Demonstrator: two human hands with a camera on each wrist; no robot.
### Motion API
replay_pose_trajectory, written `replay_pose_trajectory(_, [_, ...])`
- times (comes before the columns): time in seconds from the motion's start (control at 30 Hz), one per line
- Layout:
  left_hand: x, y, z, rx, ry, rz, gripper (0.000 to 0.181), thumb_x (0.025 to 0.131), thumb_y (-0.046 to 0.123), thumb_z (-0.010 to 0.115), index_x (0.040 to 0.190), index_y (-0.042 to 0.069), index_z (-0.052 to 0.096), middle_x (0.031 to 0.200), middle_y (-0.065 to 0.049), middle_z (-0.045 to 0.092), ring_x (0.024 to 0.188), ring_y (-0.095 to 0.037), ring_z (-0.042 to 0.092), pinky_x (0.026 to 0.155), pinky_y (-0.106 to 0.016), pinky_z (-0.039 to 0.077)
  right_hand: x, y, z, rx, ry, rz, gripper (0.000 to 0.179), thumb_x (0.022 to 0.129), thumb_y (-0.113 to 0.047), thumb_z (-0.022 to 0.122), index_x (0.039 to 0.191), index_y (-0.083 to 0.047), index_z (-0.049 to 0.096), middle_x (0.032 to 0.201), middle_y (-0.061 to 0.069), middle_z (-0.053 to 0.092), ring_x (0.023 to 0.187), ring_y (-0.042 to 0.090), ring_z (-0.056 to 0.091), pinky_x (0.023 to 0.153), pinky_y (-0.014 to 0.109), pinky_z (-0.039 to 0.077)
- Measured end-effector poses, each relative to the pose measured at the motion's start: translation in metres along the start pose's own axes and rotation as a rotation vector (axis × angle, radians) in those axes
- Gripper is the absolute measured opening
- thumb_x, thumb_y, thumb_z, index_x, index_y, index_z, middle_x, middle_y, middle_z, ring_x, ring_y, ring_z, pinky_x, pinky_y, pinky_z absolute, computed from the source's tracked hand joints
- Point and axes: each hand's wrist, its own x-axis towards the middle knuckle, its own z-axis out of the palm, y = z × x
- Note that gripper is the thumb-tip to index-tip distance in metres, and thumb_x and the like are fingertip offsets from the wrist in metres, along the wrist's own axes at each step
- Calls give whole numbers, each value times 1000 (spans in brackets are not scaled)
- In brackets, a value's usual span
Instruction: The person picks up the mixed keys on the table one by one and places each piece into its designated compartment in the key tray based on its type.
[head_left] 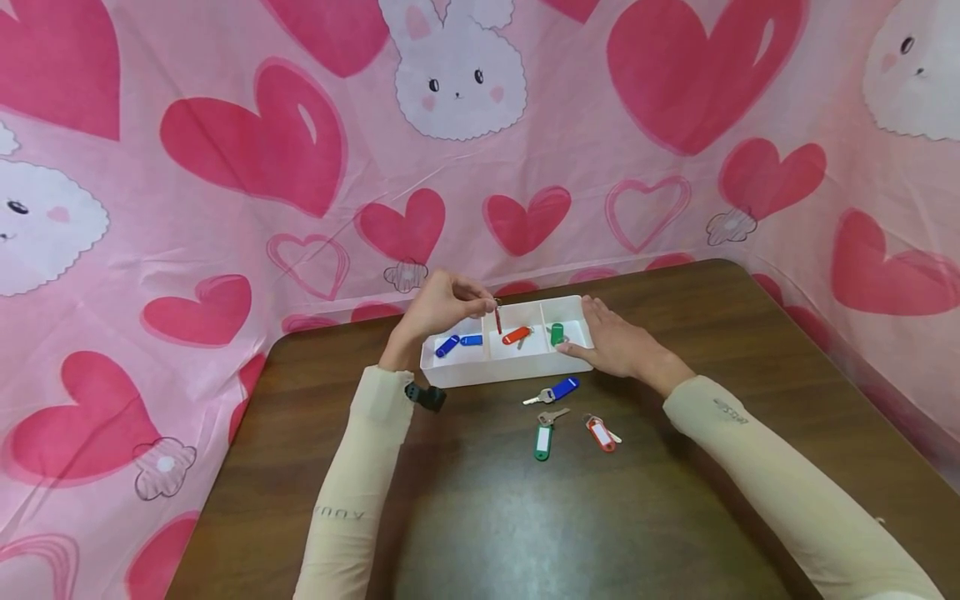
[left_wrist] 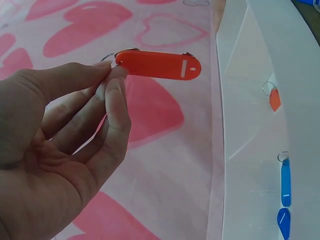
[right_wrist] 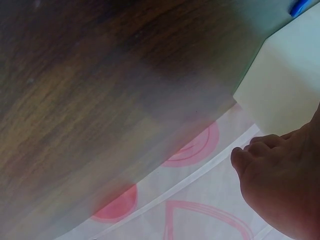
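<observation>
Above the middle of a white three-compartment tray [head_left: 510, 369], my left hand [head_left: 444, 307] pinches a red key tag [left_wrist: 160, 66] by its ring end, between thumb and fingertips. The tag hangs down in the head view; any key on it is hidden. My right hand [head_left: 622, 337] rests on the tray's right end, thumb reaching over the front rim and fingers along the end wall. Two blue key tags [head_left: 447, 346] lie in the left compartment. The middle one holds a red key tag [head_left: 516, 336], and the right one a green key tag [head_left: 557, 334] beside my thumb.
In front of the tray on the brown wooden table [head_left: 480, 508] lie a blue-tagged key [head_left: 564, 388], a green-tagged key [head_left: 543, 442] and a red-tagged key [head_left: 602, 435]. A pink cloth [head_left: 360, 167] with hearts and rabbits hangs behind the table and along its sides.
</observation>
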Motion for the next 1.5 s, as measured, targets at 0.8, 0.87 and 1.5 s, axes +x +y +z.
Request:
replay_pose_trajectory(0.8, [40, 1, 5, 110, -86, -19, 15, 96, 21, 78, 100, 8, 84, 93, -10, 82, 81, -28, 73, 65, -28, 59, 1, 2, 1, 2, 0, -5, 120, 93, -85, 43, 168, -1, 0, 177, 23, 7, 164, 44, 9, 128, 64, 24])
replay_pose_trajectory(0.87, [43, 1, 6, 108, -93, -15, 15, 96, 20, 78, 100, 7, 84, 93, -11, 82, 80, -29, 71, 64, -27, 58, 1, 2, 1, -1, 1, -5, 120, 93, -85, 43, 168, -2, -1, 177, 23, 6, 164, 44, 9, 128, 63, 23])
replay_pose_trajectory(1.5, [63, -12, 19, 80, -146, -118, 12, 96, 10, 76, 99, 1, 83, 100, -18, 81, 85, -26, 71, 91, -47, 65, 2, 3, -1, 8, 9, -11, 119, 94, -84, 43, 168, -1, 1, 177, 24, 7, 164, 44, 9, 129, 63, 23])
